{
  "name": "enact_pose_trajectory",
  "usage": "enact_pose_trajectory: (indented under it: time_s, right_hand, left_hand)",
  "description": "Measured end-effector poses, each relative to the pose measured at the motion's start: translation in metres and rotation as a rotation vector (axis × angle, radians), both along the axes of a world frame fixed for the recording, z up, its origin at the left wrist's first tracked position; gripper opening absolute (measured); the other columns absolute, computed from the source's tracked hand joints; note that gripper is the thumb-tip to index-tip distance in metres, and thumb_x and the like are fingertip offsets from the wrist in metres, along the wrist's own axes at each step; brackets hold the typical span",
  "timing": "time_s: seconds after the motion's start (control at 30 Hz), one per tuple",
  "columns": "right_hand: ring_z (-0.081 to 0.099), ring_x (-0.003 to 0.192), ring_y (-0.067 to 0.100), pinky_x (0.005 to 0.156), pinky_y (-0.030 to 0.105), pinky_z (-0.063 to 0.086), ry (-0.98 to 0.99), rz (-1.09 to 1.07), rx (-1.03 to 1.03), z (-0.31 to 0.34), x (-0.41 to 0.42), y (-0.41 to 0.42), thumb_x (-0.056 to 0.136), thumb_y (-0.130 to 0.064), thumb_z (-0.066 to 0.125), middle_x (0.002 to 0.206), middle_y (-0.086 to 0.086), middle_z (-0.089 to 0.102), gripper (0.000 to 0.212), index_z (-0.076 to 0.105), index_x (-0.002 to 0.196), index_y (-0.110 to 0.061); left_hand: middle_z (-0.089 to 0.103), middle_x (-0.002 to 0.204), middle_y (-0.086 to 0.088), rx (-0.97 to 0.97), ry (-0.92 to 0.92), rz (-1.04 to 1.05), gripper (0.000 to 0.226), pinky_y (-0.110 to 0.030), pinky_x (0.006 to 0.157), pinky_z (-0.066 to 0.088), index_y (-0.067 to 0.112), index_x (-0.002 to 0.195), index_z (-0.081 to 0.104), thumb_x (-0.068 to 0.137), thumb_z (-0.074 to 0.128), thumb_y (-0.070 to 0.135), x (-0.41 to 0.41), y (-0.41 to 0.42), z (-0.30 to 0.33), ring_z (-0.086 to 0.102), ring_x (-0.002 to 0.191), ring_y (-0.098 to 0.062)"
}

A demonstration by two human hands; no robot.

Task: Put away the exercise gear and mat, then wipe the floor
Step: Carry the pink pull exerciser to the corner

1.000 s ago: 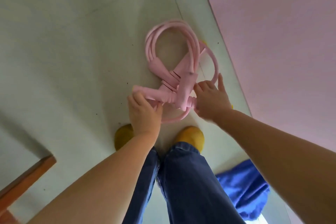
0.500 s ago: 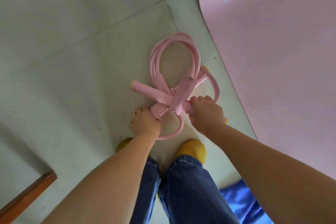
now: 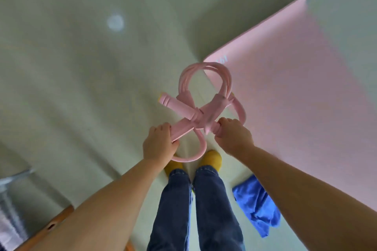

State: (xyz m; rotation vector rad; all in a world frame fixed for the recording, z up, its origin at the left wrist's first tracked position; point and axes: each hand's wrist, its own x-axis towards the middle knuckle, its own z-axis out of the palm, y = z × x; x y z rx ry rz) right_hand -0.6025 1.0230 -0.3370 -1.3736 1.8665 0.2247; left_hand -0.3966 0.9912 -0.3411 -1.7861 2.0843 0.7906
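I see both hands gripping the pink puller (image 3: 201,115): left hand (image 3: 158,143), right hand (image 3: 234,135). The mat (image 3: 295,91) lies at two o'clock, a blue cloth (image 3: 255,206) at five.

I log the pink resistance band set (image 3: 201,112) as smooth, rubbery tubing with matt foam-like handles, its loops faintly sheened. I note the pink exercise mat (image 3: 295,91) as matt and finely textured foam, the floor (image 3: 81,77) as pale glossy tile with a soft light reflection, and the blue cloth (image 3: 257,206) as soft, crumpled fabric. I also record dark denim trousers (image 3: 212,206), yellow knitted-looking socks (image 3: 211,158), and a varnished wooden edge (image 3: 53,224) at lower left, beside blurred metal-looking tubing (image 3: 12,181).
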Motion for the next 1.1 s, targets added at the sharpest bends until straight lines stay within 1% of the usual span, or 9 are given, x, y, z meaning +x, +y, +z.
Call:
enact_pose_trajectory:
  time_s: [0.07, 0.23, 0.4, 0.57, 0.67, 0.8, 0.87, 0.93, 1.1]
  right_hand:
    - [0.055, 0.092, 0.021, 0.073, 0.037, 0.051, -0.014, -0.021, -0.013, 0.056, -0.012, -0.003, 0.086, -0.017, 0.045, 0.094, 0.0, 0.057, 0.018, 0.053, 0.101, -0.014]
    - [0.061, 0.085, 0.017, 0.075, 0.035, 0.055, -0.016, -0.117, -0.02, 0.169, -0.033, 0.012, 0.084, -0.021, 0.046, 0.09, -0.004, 0.061, 0.016, 0.055, 0.097, -0.019]
    - [0.064, 0.081, 0.015, 0.076, 0.033, 0.057, -0.024, -0.242, -0.058, 0.254, -0.041, 0.034, 0.083, -0.022, 0.049, 0.086, -0.003, 0.064, 0.014, 0.058, 0.093, -0.019]
    - [0.063, 0.086, 0.019, 0.079, 0.034, 0.055, 0.056, -0.343, -0.16, 0.315, -0.044, 0.055, 0.087, -0.022, 0.047, 0.086, -0.001, 0.061, 0.006, 0.052, 0.086, -0.019]
    - [0.061, 0.089, 0.021, 0.081, 0.036, 0.054, 0.111, -0.418, -0.227, 0.342, -0.046, 0.076, 0.089, -0.022, 0.046, 0.085, 0.0, 0.058, 0.006, 0.05, 0.086, -0.019]
    - [0.055, 0.084, 0.02, 0.079, 0.036, 0.052, 0.181, -0.577, -0.293, 0.366, -0.041, 0.119, 0.09, -0.022, 0.043, 0.087, -0.001, 0.057, 0.008, 0.049, 0.087, -0.018]
    - [0.057, 0.089, 0.022, 0.079, 0.036, 0.051, 0.213, -0.665, -0.301, 0.374, -0.039, 0.153, 0.089, -0.022, 0.042, 0.093, 0.001, 0.061, 0.007, 0.049, 0.088, -0.019]
    - [0.057, 0.091, 0.022, 0.082, 0.037, 0.051, 0.235, -0.754, -0.28, 0.379, -0.039, 0.195, 0.087, -0.021, 0.044, 0.094, 0.001, 0.06, 0.005, 0.048, 0.089, -0.019]
    - [0.058, 0.095, 0.022, 0.082, 0.034, 0.05, 0.276, -1.012, -0.235, 0.395, -0.038, 0.321, 0.084, -0.021, 0.047, 0.093, -0.002, 0.056, 0.004, 0.046, 0.089, -0.02]
  left_hand:
    - [0.06, 0.097, -0.004, -0.068, -0.012, -0.06, 0.032, -0.029, 0.062, 0.043, 0.013, 0.108, 0.053, 0.083, 0.061, 0.031, -0.008, -0.007, 0.057, 0.05, 0.095, -0.021]
    - [0.059, 0.104, 0.002, -0.156, 0.002, -0.205, 0.036, -0.02, 0.068, 0.047, 0.018, 0.115, 0.052, 0.086, 0.06, 0.038, -0.028, -0.018, 0.177, 0.053, 0.097, -0.013]
    - [0.06, 0.103, 0.001, -0.249, 0.025, -0.332, 0.032, -0.027, 0.068, 0.045, 0.016, 0.11, 0.053, 0.085, 0.06, 0.035, -0.047, -0.028, 0.26, 0.052, 0.103, -0.017]
    - [0.06, 0.106, -0.002, -0.293, 0.064, -0.45, 0.032, -0.035, 0.078, 0.047, 0.015, 0.11, 0.052, 0.085, 0.059, 0.034, -0.066, -0.034, 0.311, 0.05, 0.109, -0.021]
    - [0.06, 0.104, -0.004, -0.359, 0.097, -0.559, 0.031, -0.036, 0.076, 0.047, 0.014, 0.109, 0.052, 0.084, 0.059, 0.032, -0.08, -0.033, 0.336, 0.051, 0.107, -0.024]
    - [0.059, 0.105, -0.005, -0.365, 0.166, -0.704, 0.035, -0.036, 0.075, 0.046, 0.014, 0.109, 0.051, 0.083, 0.061, 0.034, -0.106, -0.023, 0.362, 0.049, 0.109, -0.025]
    - [0.059, 0.104, -0.006, -0.361, 0.21, -0.8, 0.033, -0.036, 0.074, 0.046, 0.013, 0.107, 0.051, 0.082, 0.061, 0.031, -0.125, -0.004, 0.373, 0.049, 0.108, -0.027]
    - [0.058, 0.102, -0.005, -0.363, 0.255, -0.91, 0.029, -0.037, 0.073, 0.046, 0.012, 0.104, 0.051, 0.081, 0.059, 0.029, -0.143, 0.025, 0.381, 0.05, 0.105, -0.028]
    - [0.056, 0.102, -0.003, -0.345, 0.34, -1.193, 0.024, -0.032, 0.064, 0.037, 0.013, 0.101, 0.049, 0.081, 0.054, 0.025, -0.191, 0.13, 0.393, 0.046, 0.106, -0.024]
